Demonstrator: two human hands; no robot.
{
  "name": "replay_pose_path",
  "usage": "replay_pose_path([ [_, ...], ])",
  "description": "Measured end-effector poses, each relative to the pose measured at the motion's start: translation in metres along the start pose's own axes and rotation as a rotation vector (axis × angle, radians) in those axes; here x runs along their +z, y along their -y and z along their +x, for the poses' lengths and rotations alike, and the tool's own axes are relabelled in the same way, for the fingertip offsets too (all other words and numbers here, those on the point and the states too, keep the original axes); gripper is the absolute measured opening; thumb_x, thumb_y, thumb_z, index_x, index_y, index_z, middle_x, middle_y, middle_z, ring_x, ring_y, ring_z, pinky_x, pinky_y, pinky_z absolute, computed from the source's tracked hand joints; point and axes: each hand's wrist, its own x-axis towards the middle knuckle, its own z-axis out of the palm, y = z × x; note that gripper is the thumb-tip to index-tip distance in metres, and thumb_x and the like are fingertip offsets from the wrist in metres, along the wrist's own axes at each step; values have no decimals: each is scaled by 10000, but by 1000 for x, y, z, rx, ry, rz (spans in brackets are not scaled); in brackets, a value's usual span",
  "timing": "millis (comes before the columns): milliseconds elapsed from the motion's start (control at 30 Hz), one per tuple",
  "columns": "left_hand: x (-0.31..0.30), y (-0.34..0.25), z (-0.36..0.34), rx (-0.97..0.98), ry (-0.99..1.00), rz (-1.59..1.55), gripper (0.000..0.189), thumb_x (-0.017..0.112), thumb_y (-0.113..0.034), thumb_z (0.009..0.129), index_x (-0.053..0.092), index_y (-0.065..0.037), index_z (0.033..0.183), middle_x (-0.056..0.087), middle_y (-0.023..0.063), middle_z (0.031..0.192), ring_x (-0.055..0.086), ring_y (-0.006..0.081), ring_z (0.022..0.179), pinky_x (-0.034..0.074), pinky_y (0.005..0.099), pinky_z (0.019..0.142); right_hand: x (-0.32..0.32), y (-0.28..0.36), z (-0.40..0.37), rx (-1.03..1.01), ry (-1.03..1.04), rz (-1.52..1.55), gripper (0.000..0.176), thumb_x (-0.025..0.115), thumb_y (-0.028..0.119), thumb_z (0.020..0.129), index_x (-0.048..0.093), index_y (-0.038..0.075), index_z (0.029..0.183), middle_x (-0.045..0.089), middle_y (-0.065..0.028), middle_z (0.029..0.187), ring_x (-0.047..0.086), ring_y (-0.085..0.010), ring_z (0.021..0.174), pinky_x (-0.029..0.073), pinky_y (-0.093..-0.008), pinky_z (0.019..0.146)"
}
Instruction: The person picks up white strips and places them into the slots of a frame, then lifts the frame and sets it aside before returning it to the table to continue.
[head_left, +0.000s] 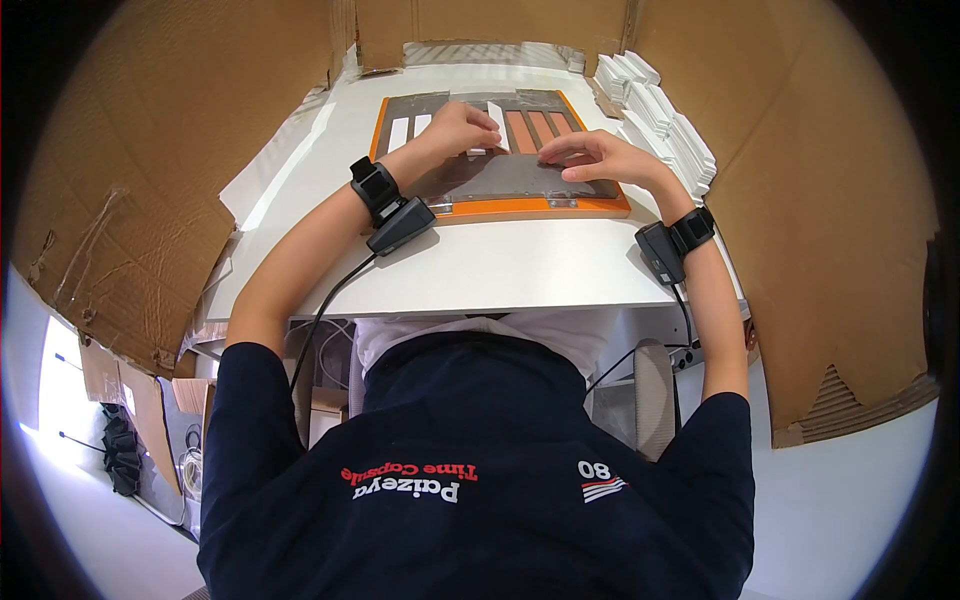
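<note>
Head view, shirt [470,530] — "Paizeya Time Capsule", "80" — left hand [460,130] pinching white strip [497,115], right hand [603,160] open

Brn cardbd panels [840,220] L & R of wht tbl [530,270].

There are two hands [462,130], two black wristbands [375,190], one orange-edged board [490,181] and one table [490,270].
</note>
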Motion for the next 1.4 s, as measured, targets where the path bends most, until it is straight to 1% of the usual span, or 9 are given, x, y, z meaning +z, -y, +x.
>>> replay_pose_path([
  [33, 0, 1, 0, -3, 3, 3, 291, 659, -174, 778, 638, -6, 1015, 661, 91, 901, 619, 146, 823, 468, 234, 653, 0, 0, 0, -6, 4, 4, 453, 694, 249, 753, 567, 74, 1151, 587, -126, 1120, 553, -235, 1069, 403, -350, 968],
  [133, 2, 2, 0, 39, -37, -46, 297, 707, -176, 708, 664, 23, 924, 664, 128, 863, 627, 185, 792, 483, 273, 648, 0, 1, 0, -10, 12, 7, 455, 691, 252, 755, 565, 72, 1153, 586, -125, 1124, 549, -235, 1074, 399, -349, 972],
  [233, 2, -2, -3, 41, -26, -51, 307, 709, -175, 700, 664, 35, 919, 662, 148, 884, 630, 204, 817, 489, 283, 714, 0, 3, -1, 4, 14, 0, 458, 690, 254, 758, 561, 69, 1157, 583, -126, 1128, 545, -235, 1082, 395, -348, 977],
  [433, 3, -1, -2, 43, -32, -9, 315, 710, -173, 692, 665, 38, 921, 655, 166, 932, 633, 230, 851, 490, 301, 761, 0, 1, -1, 10, 13, 1, 476, 697, 266, 753, 557, 67, 1162, 579, -129, 1137, 537, -236, 1096, 386, -346, 986],
  [533, 2, 1, -1, 75, -13, 0, 330, 708, -164, 694, 655, 49, 940, 652, 170, 942, 633, 233, 862, 492, 297, 762, 0, -1, 0, 11, 13, 1, 492, 704, 274, 744, 555, 70, 1166, 576, -129, 1143, 533, -238, 1104, 382, -348, 989],
  [733, 3, 3, 0, 59, -1, -52, 393, 699, -117, 702, 605, 69, 1036, 642, 189, 964, 629, 231, 880, 499, 282, 738, -1, -3, 1, 12, 19, -3, 502, 705, 287, 738, 554, 76, 1168, 571, -128, 1153, 526, -240, 1114, 377, -351, 993],
  [1033, 3, 6, 2, 63, -14, -53, 361, 713, -105, 689, 610, 58, 993, 646, 174, 923, 635, 227, 844, 508, 276, 713, -1, -2, 1, 16, 30, -11, 508, 704, 283, 739, 550, 74, 1175, 568, -126, 1156, 526, -233, 1111, 373, -343, 997],
  [1133, 2, 5, 2, 21, 51, -16, 340, 664, -86, 750, 579, 44, 1053, 631, 138, 947, 607, 176, 840, 479, 239, 697, -1, -2, 1, 13, 27, -7, 512, 707, 289, 735, 552, 74, 1173, 569, -126, 1154, 527, -232, 1109, 375, -341, 995],
  [1400, 2, 4, 2, 25, 86, 4, 359, 674, -133, 744, 587, 34, 1050, 633, 158, 962, 608, 202, 874, 481, 266, 732, 0, -2, 1, 12, 16, -7, 491, 701, 282, 746, 557, 72, 1166, 576, -127, 1142, 532, -230, 1104, 381, -339, 989],
])
